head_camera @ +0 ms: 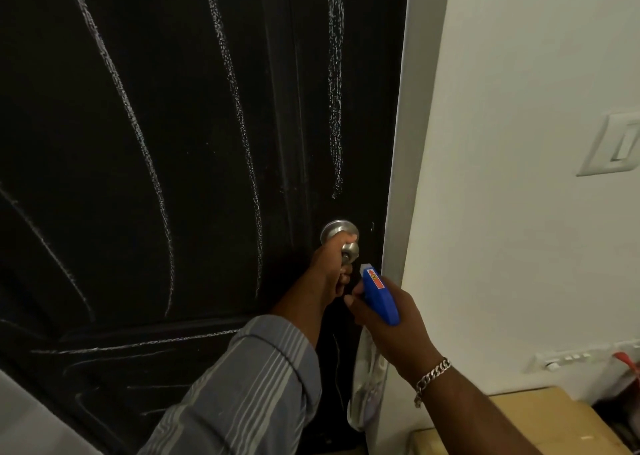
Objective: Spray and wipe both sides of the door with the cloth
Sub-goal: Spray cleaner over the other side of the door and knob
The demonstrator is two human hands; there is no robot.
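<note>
White wall (519, 212) with a light switch (613, 146) fills the right of the frame; the black door (156, 160), streaked with pale wet lines, fills the left and centre. At lower centre the left hand (330, 264), in a striped sleeve (249, 385), has its grip curled around the metal door knob (348, 243). Just to its right, the right hand (391, 319) has its grip closed around a blue spray bottle (379, 297). A pale cloth (365, 385) hangs below this hand. Cardboard boxes (540, 420) sit at lower right.

Matt black door (156, 142), brushed metal knob (341, 234), glossy blue plastic sprayer (381, 298)
</note>
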